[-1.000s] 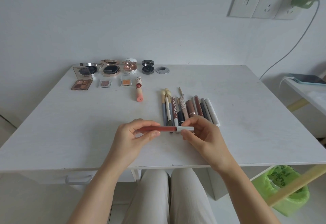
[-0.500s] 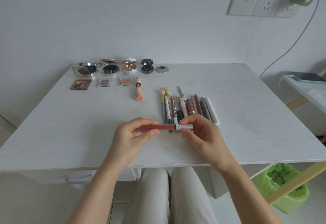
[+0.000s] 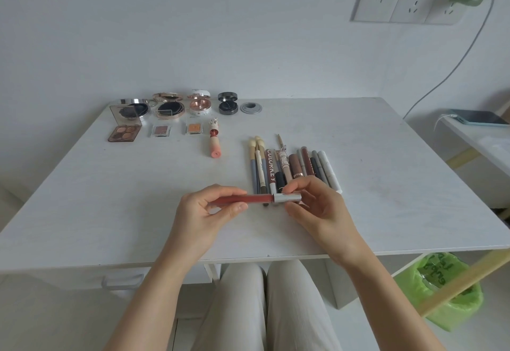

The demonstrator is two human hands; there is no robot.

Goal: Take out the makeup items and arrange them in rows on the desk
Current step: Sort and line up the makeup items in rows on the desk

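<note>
A red lip gloss tube (image 3: 256, 198) with a silver cap lies level between both hands, just above the white desk (image 3: 386, 185). My left hand (image 3: 204, 212) pinches its red barrel. My right hand (image 3: 317, 207) pinches the silver cap end. Behind the tube lies a tight row of several pens, brushes and lip tubes (image 3: 292, 165). At the far left, open compacts (image 3: 168, 106) stand in a back row, with an eyeshadow palette (image 3: 124, 132), two small single shadows (image 3: 161, 130) and a pink lipstick (image 3: 214, 142) in front.
A grey cable grommet (image 3: 250, 107) sits in the desk near the compacts. A side table at the right holds a charging phone (image 3: 480, 117). A green-lined bin (image 3: 441, 290) stands under the desk's right side. My knees are below the front edge.
Both hands hold the lip gloss tube in nearly the same spot throughout. No item on the desk has shifted.
</note>
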